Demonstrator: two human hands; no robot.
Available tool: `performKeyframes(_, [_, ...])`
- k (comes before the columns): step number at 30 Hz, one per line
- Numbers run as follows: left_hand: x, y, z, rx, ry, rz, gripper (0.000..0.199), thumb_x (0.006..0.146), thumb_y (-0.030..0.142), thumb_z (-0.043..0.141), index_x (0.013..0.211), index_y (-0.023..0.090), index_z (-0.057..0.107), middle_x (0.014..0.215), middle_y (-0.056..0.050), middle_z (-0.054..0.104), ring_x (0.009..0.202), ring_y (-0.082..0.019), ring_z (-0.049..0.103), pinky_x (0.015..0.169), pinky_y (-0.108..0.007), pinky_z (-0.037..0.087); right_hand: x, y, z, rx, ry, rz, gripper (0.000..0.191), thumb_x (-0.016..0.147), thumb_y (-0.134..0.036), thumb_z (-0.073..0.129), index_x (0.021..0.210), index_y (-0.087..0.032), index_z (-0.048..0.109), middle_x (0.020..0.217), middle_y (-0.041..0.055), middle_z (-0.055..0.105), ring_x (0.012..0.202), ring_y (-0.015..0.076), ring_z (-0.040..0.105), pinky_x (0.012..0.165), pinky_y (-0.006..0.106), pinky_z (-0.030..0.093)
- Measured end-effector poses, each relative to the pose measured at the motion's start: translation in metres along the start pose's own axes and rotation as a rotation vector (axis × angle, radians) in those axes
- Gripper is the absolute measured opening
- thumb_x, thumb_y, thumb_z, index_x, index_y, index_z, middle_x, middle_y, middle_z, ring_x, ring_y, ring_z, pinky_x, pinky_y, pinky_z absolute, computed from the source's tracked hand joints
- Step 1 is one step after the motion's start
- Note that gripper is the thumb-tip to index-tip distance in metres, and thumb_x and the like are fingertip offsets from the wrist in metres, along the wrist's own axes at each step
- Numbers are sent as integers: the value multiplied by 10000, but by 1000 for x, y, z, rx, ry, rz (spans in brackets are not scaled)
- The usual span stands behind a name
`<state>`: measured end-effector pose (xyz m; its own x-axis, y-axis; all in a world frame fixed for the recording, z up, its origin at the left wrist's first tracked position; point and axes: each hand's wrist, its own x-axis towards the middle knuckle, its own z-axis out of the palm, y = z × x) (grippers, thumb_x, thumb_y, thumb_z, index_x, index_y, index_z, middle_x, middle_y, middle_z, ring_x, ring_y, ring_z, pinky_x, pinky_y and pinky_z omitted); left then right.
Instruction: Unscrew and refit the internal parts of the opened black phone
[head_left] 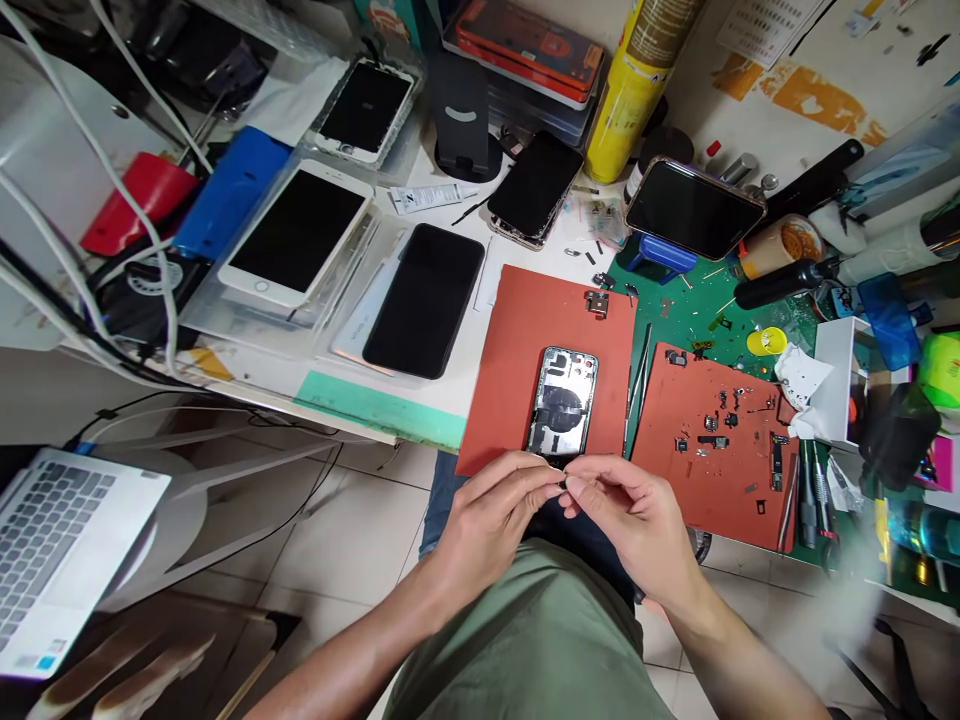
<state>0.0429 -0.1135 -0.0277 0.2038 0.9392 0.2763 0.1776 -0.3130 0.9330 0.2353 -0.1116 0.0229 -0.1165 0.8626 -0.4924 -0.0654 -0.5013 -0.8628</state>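
My left hand [502,497] and my right hand [626,505] meet at the near edge of the red mat [510,340]. Their fingertips pinch together on a tiny dark piece [562,484], too small to name. Just beyond the fingers lies an opened phone housing [562,400], its silvery inside facing up. A small metal phone part [597,304] rests near the mat's top right corner. Tweezers [639,385] lie along the mat's right side.
A second red mat [720,500] on the right carries several small phone parts and screws. To the left are a dark phone [424,300] and a white phone [296,235]. A phone on a blue stand [664,255] and a yellow spray can [634,90] stand behind.
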Motion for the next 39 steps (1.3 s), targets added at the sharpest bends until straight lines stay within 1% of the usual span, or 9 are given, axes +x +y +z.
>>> performKeyframes(7, [13, 6, -12, 14, -68, -174, 161, 1077, 145, 648, 1075, 227, 786, 965, -33, 804, 830, -148, 766, 763, -229, 621, 7, 2, 3, 31, 8, 71, 289, 931, -499, 883, 1044, -234, 864, 899, 59, 825, 801, 196, 773, 800, 360, 662])
performKeyframes(12, [21, 6, -16, -35, -98, -265, 150, 1077, 184, 649, 1003, 218, 774, 901, -21, 778, 746, -134, 719, 677, -207, 575, 14, -4, 5, 175, -30, 179, 370, 857, -542, 938, 979, -201, 860, 863, 72, 820, 736, 192, 767, 732, 357, 682])
performKeyframes(15, [23, 5, -17, -62, -119, -288, 168, 1082, 196, 642, 981, 215, 775, 869, -19, 762, 734, -135, 704, 664, -210, 560, 17, -9, 5, 197, -69, 224, 390, 846, -556, 941, 908, -184, 841, 830, 70, 801, 674, 172, 734, 637, 310, 644])
performKeyframes(18, [24, 5, -18, -90, -142, -303, 185, 1088, 199, 632, 968, 209, 774, 851, -18, 749, 720, -133, 687, 657, -210, 552, 18, -14, 5, 195, -105, 259, 405, 838, -557, 944, 847, -173, 815, 766, 49, 759, 586, 130, 652, 523, 247, 538])
performKeyframes(24, [23, 4, -18, -118, -114, -276, 156, 1077, 183, 660, 985, 211, 783, 854, -9, 745, 730, -121, 687, 666, -199, 552, 19, -19, 4, 206, -158, 337, 427, 858, -544, 921, 769, -162, 754, 714, 9, 677, 489, 69, 498, 463, 232, 358])
performKeyframes(29, [18, 1, -18, -176, -96, -272, 196, 1104, 182, 621, 1102, 218, 813, 946, -23, 768, 675, -94, 680, 639, -193, 577, 18, -19, 5, 236, -179, 360, 411, 867, -526, 914, 787, -174, 718, 599, -44, 564, 468, 60, 388, 479, 250, 250])
performKeyframes(33, [15, 0, -19, -182, -33, -218, 187, 1090, 157, 646, 1138, 222, 814, 968, -29, 781, 684, -96, 704, 645, -197, 605, 17, -17, 7, 190, -148, 304, 427, 897, -554, 882, 811, -172, 713, 588, -46, 548, 498, 65, 360, 512, 263, 226])
performKeyframes(36, [12, 1, -21, -107, 5, -149, 207, 1058, 92, 681, 1159, 224, 805, 1001, -26, 787, 787, -108, 747, 706, -193, 617, 16, -15, 7, 133, -156, 292, 450, 921, -591, 844, 812, -177, 706, 597, -38, 551, 511, 77, 368, 517, 267, 239])
performKeyframes(39, [9, 0, -24, 34, 52, -41, 259, 1031, 36, 702, 1203, 212, 785, 1041, -29, 779, 895, -119, 752, 798, -207, 615, 14, -12, 4, -63, -110, 198, 422, 989, -597, 763, 862, -195, 732, 663, -24, 565, 565, 103, 426, 537, 268, 309])
